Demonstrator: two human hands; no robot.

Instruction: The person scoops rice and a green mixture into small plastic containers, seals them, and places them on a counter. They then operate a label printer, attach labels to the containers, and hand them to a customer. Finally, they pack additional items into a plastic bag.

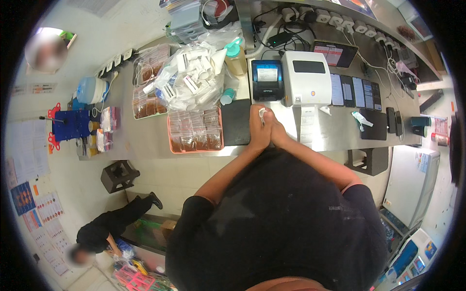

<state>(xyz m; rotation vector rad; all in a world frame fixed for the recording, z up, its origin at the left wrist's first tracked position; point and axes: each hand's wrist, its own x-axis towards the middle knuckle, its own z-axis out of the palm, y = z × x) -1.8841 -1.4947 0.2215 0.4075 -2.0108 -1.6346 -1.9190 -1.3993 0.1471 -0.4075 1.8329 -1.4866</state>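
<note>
My left hand [259,131] and my right hand [278,131] are pressed together at the front of a steel counter, just below two label or receipt printers. A small crumpled piece of white paper [262,112] shows between the fingers at the top; which hand grips it is hard to tell. The black printer [267,91] stands behind my left hand, the white printer [309,82] behind and right of my right hand. A printed paper slip [307,125] hangs from the white printer. Left of my hands lies a black mat [236,125].
A pink tray [223,147] holds bagged brown sauce, with a plastic bag of paper scraps [193,78] behind it. Several phones [347,91] lie on the right beside a tablet [336,52]. A co-worker [105,229] bends at lower left. A white freezer [411,185] stands right.
</note>
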